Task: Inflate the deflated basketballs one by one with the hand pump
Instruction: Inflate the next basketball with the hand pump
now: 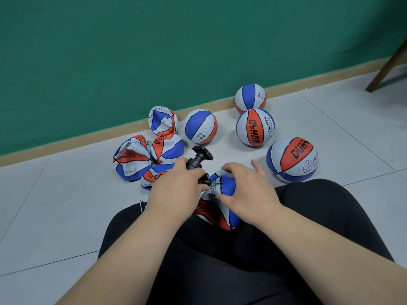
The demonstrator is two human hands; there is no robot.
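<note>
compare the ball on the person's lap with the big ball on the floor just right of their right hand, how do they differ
The lap ball is collapsed and creased; the floor ball is round and full. The lap ball is held by the right hand, with the black pump in the left hand at it; the floor ball sits untouched on the tiles. Both share red, white and blue panels with black seams.

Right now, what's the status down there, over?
Left hand gripping black hand pump. Right hand steadying deflated basketball on lap, pump tip at it. Four deflated balls waiting left, four inflated balls right. Nothing blocking.
</note>
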